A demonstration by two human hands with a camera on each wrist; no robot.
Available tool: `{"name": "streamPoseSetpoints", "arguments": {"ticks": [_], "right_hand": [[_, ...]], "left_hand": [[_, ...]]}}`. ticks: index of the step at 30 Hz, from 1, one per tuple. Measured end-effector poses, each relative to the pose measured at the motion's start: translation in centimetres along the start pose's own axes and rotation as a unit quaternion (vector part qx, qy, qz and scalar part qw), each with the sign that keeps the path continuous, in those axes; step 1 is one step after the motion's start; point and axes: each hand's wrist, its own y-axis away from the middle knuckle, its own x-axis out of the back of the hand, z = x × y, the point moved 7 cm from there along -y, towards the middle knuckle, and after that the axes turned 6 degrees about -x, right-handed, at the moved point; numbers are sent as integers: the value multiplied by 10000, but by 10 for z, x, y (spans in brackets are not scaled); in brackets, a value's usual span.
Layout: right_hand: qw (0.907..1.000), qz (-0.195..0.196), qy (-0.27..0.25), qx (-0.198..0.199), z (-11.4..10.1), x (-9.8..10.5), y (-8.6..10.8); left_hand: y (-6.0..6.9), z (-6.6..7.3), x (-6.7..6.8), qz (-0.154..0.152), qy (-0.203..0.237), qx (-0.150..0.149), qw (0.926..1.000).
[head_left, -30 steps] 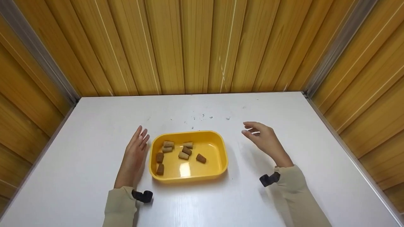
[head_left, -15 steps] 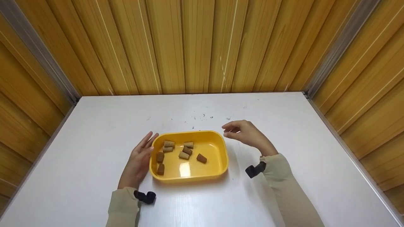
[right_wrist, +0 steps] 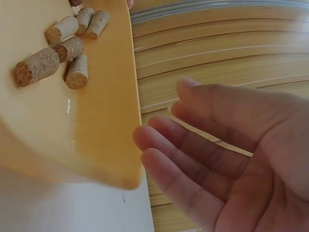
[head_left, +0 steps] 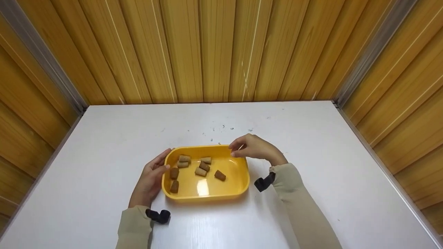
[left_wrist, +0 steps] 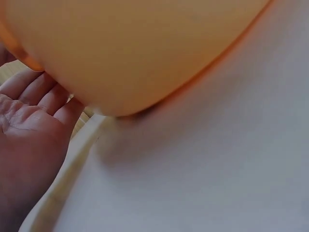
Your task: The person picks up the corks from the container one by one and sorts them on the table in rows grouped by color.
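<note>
With left hand, pinching the yellow tray on the white table by its left rim, between thumb and fingers; with right hand, relaxed and gripping nothing, at the far right corner, too close to tell whether touching. As for the tray, could tip or swing if raised now, being secured at one end only, and so send the loose corks rolling toward the low side. Might skid if nudged from the right.
</note>
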Motion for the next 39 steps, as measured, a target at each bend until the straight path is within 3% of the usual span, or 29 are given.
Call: {"name": "streamPoseSetpoints", "arguments": {"ticks": [6, 17, 23, 31, 39], "right_hand": [[9993, -362, -26, 47, -8, -17, -10], [9969, -598, 424, 282, -25, -39, -27], [9937, -929, 496, 377, -34, -57, -36], [9866, -1282, 844, 551, -51, -79, -46], [9756, -1535, 1402, 700, -57, -96, -54]], "left_hand": [[2, 1, 3, 15, -4, -41, 10000], [3, 2, 5, -8, -58, -186, 9998], [4, 2, 6, -22, -133, -235, 9996], [7, 4, 7, -79, -106, -270, 9995], [10, 5, 5, -351, -65, -187, 9992]]}}
